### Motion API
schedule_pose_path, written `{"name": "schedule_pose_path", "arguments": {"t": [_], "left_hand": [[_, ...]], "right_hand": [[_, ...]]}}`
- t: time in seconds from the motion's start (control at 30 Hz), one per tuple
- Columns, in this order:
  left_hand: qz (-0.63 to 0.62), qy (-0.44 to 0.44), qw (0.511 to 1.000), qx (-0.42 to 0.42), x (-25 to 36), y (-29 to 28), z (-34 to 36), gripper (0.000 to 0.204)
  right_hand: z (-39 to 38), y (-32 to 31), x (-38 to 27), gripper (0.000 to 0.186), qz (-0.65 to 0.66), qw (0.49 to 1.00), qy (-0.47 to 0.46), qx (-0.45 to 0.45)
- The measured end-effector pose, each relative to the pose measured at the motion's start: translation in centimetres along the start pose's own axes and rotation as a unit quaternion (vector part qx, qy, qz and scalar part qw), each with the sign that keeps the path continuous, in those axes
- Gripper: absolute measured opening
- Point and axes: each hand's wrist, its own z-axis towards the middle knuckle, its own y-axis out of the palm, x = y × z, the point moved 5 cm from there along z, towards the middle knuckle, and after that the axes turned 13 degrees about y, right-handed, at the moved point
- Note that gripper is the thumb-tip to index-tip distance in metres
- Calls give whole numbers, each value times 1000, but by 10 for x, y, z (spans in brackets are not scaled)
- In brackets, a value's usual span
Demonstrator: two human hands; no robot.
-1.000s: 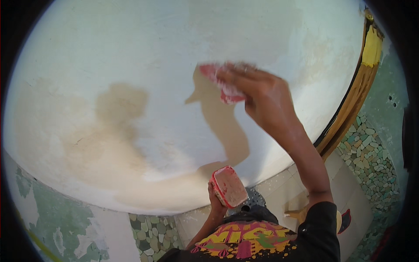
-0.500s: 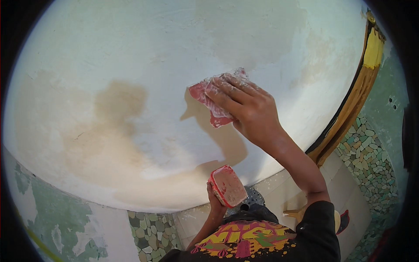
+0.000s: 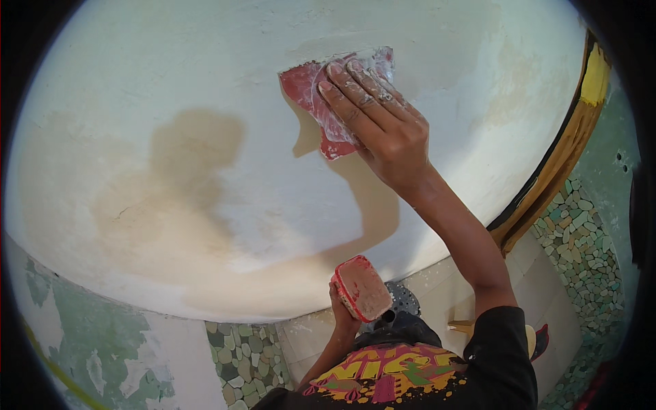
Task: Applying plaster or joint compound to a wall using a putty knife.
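My right hand point(image 3: 383, 116) presses a thin red putty spreader point(image 3: 301, 87) against a big, pale, curved wall surface point(image 3: 260, 41). White paste smears the spreader and my fingers, which lie stretched over its face with the thumb hidden underneath. Lower down, close to my body, my left hand point(image 3: 342, 311) grips a squarish red-rimmed plastic tub point(image 3: 365, 290) from its left side. Whitish-pink residue coats the inside of the tub; most of that hand's fingers are hidden behind it.
A brown, black and yellow painted post point(image 3: 547, 157) edges the wall at the right. Pebble stone flooring point(image 3: 581, 239) lies beyond it, with beige tiles point(image 3: 533, 273) nearer. Peeling green paint point(image 3: 82, 328) shows at lower left. Shadows of my arm and head fall on the wall.
My right hand has slid the spreader upward along the wall, and its top edge now sits flatter and wider. The tub in my left hand has shifted slightly right.
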Motion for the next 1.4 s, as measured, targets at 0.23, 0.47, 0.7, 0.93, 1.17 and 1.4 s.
{"name": "schedule_pose_path", "arguments": {"t": [0.23,0.47,0.7,0.93,1.17,1.4], "left_hand": [[-23,-6,999,-22,2,-4,2,72],[3,18,999,-26,4,-4,2,72],[10,36,999,-6,3,2,-9,69],[13,42,999,6,-1,-5,-7,73],[12,22,999,-24,10,10,-6,74],[-7,10,1000,-13,0,2,-7,72]], "right_hand": [[-22,-8,-4,56,-13,998,-4,-61],[-44,-22,-16,52,8,982,7,-188],[80,-48,10,34,9,987,106,-123],[30,-38,13,47,-16,984,35,-174],[53,-42,4,38,1,988,75,-134],[30,-23,-13,36,-31,992,-5,-122]]}}
